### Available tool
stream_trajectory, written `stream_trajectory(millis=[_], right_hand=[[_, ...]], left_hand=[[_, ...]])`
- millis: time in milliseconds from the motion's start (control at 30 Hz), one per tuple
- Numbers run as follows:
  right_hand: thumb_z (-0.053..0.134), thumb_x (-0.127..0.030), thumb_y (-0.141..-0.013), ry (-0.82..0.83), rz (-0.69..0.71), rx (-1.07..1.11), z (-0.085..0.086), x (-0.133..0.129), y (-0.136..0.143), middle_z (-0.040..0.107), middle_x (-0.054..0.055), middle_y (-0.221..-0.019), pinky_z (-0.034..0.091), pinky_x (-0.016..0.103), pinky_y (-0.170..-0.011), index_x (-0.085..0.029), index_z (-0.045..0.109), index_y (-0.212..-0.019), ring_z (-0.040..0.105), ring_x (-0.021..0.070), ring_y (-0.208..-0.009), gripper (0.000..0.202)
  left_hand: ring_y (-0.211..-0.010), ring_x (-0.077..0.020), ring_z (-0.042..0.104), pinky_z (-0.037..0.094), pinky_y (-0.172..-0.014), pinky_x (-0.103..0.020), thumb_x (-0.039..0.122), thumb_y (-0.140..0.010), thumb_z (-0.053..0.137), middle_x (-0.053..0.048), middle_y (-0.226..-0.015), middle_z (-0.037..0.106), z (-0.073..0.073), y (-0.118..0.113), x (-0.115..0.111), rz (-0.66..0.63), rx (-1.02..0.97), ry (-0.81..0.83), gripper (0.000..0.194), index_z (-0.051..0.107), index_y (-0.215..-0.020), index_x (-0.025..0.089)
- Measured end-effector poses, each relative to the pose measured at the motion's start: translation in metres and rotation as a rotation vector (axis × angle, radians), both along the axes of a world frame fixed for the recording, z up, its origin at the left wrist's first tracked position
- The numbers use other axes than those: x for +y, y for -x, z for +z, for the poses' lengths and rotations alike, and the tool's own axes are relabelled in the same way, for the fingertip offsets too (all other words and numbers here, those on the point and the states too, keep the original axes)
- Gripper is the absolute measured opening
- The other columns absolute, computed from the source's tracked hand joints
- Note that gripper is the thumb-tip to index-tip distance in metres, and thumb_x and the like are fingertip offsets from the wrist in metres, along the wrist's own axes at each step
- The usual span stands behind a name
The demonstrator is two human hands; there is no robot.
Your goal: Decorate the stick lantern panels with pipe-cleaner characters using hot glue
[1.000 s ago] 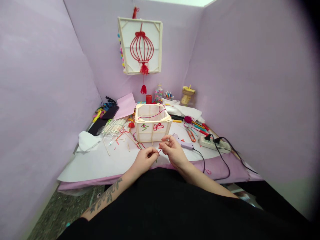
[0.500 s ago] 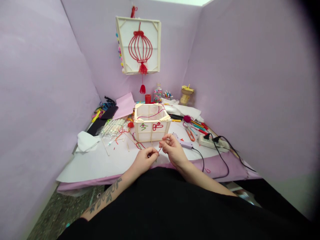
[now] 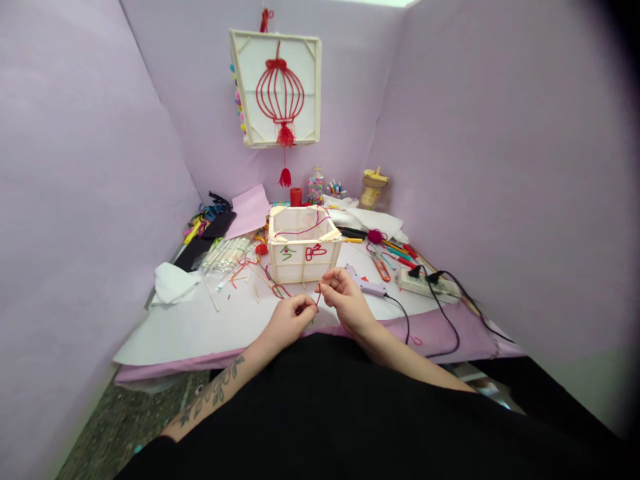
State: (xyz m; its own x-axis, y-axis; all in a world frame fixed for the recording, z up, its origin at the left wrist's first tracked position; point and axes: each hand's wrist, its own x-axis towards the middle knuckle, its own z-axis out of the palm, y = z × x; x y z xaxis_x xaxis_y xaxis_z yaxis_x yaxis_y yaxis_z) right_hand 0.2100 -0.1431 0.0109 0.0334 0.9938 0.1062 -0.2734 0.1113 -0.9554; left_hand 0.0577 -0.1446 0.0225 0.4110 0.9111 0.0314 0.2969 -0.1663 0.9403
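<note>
Between my two hands runs a short piece of red yarn [image 3: 319, 297]. The fingertips of my left hand [image 3: 294, 316] pinch its lower end near the table's front edge. Higher and to the right, my right hand [image 3: 347, 300] pinches the upper end. Just beyond them stands a white box-shaped lantern frame [image 3: 303, 269] with its top uncovered. Its front panel carries a green character and a red character [image 3: 315, 252] formed from cord. A dark red strand lies across the top of the frame.
Right of the frame lie a lilac glue gun [image 3: 371, 287], orange-handled scissors [image 3: 383, 269] and a power strip [image 3: 429, 287] with black cables. Bagged sticks [image 3: 227, 257] and white cloth [image 3: 173, 283] are at left. A finished lantern [image 3: 277, 87] hangs behind; a lidded cup [image 3: 374, 187] stands at back.
The red yarn between my fingers has swung from a slant to nearly upright. My right fingertips have shifted very slightly; the rest is as before.
</note>
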Motion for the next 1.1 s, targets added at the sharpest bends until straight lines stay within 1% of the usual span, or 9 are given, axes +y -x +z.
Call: stream_trajectory(millis=[267, 467, 600, 800, 900, 967, 1000, 1067, 1100], right_hand=[[0.071, -0.037, -0.069, 0.013, 0.003, 0.010, 0.002, -0.001, 0.000, 0.058, -0.003, -0.071, 0.029, 0.023, -0.049, -0.025, 0.047, -0.089, 0.047, 0.0125, -0.059, 0.034], [0.072, -0.036, -0.068, 0.020, 0.000, 0.043, 0.003, -0.001, 0.001, 0.059, -0.003, -0.071, 0.028, 0.022, -0.049, -0.024, 0.049, -0.088, 0.044, 0.0107, -0.057, 0.033], [0.073, -0.035, -0.067, 0.020, -0.002, 0.060, 0.003, -0.001, 0.000, 0.059, -0.004, -0.070, 0.028, 0.022, -0.048, -0.023, 0.050, -0.088, 0.045, 0.0105, -0.057, 0.033], [0.072, -0.034, -0.069, 0.007, -0.013, 0.049, 0.000, -0.002, 0.003, 0.061, -0.003, -0.071, 0.029, 0.022, -0.048, -0.022, 0.050, -0.087, 0.044, 0.0096, -0.055, 0.031], [0.071, -0.032, -0.070, -0.016, -0.007, 0.036, 0.000, 0.001, 0.000, 0.062, -0.003, -0.073, 0.031, 0.021, -0.049, -0.022, 0.051, -0.089, 0.047, 0.0097, -0.057, 0.029], [0.070, -0.031, -0.071, -0.060, -0.062, 0.003, 0.005, 0.007, -0.012, 0.064, -0.001, -0.077, 0.033, 0.021, -0.050, -0.022, 0.052, -0.089, 0.048, 0.0100, -0.059, 0.028], [0.070, -0.031, -0.071, -0.096, -0.122, -0.023, 0.008, 0.011, -0.022, 0.064, -0.001, -0.081, 0.034, 0.021, -0.051, -0.021, 0.053, -0.089, 0.049, 0.0101, -0.060, 0.027], [0.067, -0.030, -0.073, -0.171, -0.300, -0.083, 0.015, 0.018, -0.049, 0.063, -0.001, -0.084, 0.035, 0.022, -0.051, -0.021, 0.053, -0.088, 0.045, 0.0088, -0.056, 0.022], [0.066, -0.030, -0.074, -0.212, -0.409, -0.125, 0.018, 0.020, -0.064, 0.062, -0.001, -0.082, 0.036, 0.022, -0.052, -0.022, 0.053, -0.088, 0.045, 0.0091, -0.056, 0.021]], left_hand=[[-0.055, -0.0110, 0.045, 0.035, -0.056, -0.023, 0.033, -0.077, 0.054, 0.003, -0.057, 0.052, -0.005, 0.001, 0.001, 0.002, 0.011, -0.022, 0.019, 0.058, -0.066, 0.017], [-0.055, -0.0112, 0.044, 0.034, -0.056, -0.023, 0.032, -0.077, 0.054, 0.004, -0.056, 0.050, -0.005, 0.001, 0.001, 0.036, -0.001, -0.044, 0.019, 0.059, -0.067, 0.017], [-0.055, -0.0111, 0.043, 0.034, -0.056, -0.024, 0.034, -0.077, 0.054, 0.004, -0.056, 0.049, -0.007, 0.002, 0.002, 0.060, 0.002, -0.043, 0.020, 0.059, -0.068, 0.017], [-0.054, -0.0107, 0.042, 0.033, -0.055, -0.023, 0.035, -0.077, 0.054, 0.005, -0.055, 0.048, -0.008, 0.001, 0.001, 0.065, 0.003, -0.032, 0.021, 0.059, -0.070, 0.017], [-0.055, -0.0108, 0.043, 0.034, -0.055, -0.023, 0.035, -0.077, 0.054, 0.004, -0.056, 0.049, -0.008, 0.002, 0.002, 0.083, -0.015, -0.048, 0.021, 0.059, -0.070, 0.017], [-0.057, -0.0112, 0.045, 0.035, -0.057, -0.023, 0.036, -0.078, 0.055, 0.004, -0.059, 0.051, -0.007, 0.005, 0.003, 0.122, -0.051, -0.065, 0.021, 0.059, -0.070, 0.017], [-0.058, -0.0113, 0.046, 0.036, -0.057, -0.023, 0.037, -0.078, 0.055, 0.003, -0.060, 0.052, -0.007, 0.007, 0.004, 0.151, -0.075, -0.072, 0.022, 0.059, -0.070, 0.017], [-0.058, -0.0111, 0.046, 0.036, -0.057, -0.022, 0.037, -0.079, 0.056, 0.003, -0.061, 0.053, -0.005, 0.013, 0.007, 0.226, -0.131, -0.086, 0.022, 0.060, -0.073, 0.017], [-0.057, -0.0107, 0.046, 0.036, -0.057, -0.022, 0.038, -0.079, 0.056, 0.004, -0.060, 0.052, -0.005, 0.016, 0.009, 0.272, -0.161, -0.096, 0.021, 0.060, -0.074, 0.017]])
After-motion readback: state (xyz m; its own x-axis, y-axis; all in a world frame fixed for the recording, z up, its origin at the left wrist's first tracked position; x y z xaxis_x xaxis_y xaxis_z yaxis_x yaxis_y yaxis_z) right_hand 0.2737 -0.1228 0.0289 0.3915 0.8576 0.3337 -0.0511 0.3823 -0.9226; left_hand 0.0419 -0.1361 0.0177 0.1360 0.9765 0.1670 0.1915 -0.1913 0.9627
